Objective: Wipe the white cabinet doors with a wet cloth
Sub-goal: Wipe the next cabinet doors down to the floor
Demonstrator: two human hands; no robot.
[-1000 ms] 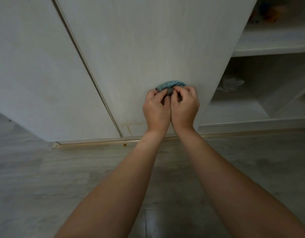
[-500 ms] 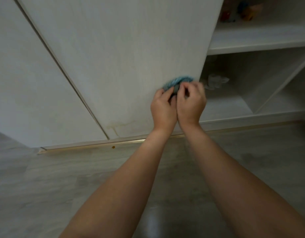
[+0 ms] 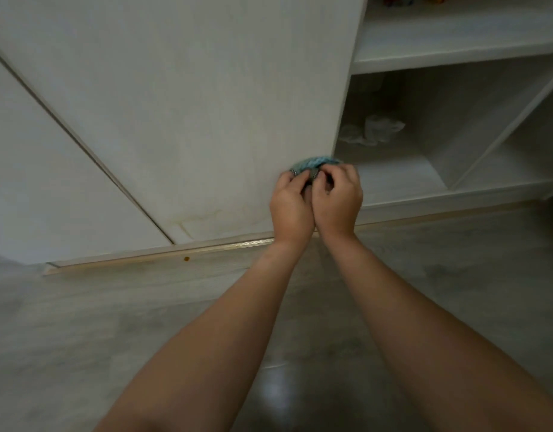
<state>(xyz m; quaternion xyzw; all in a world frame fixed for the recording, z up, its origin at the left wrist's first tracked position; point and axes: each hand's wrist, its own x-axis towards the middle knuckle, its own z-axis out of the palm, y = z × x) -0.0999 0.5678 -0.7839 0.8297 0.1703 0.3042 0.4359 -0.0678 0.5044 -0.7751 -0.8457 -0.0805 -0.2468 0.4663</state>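
Note:
A bunched blue cloth (image 3: 314, 163) lies against the lower right corner of a white cabinet door (image 3: 206, 104), close to the door's right edge. My left hand (image 3: 292, 207) and my right hand (image 3: 337, 201) sit side by side, their fingers curled over the cloth and pressing it to the door. Most of the cloth is hidden under the fingers. A second white door (image 3: 35, 182) stands to the left, past a dark seam. A faint yellowish stain (image 3: 200, 218) marks the wiped door near its bottom.
Open white shelves (image 3: 456, 51) are to the right of the door, with a crumpled clear plastic bag (image 3: 371, 130) in the lower compartment. A metal floor rail (image 3: 163, 255) runs under the doors. Grey floor (image 3: 82, 338) spreads below my arms.
Both hands have slid the cloth rightward along the door, from about its middle to its right edge. The view has shifted right, showing more of the shelves.

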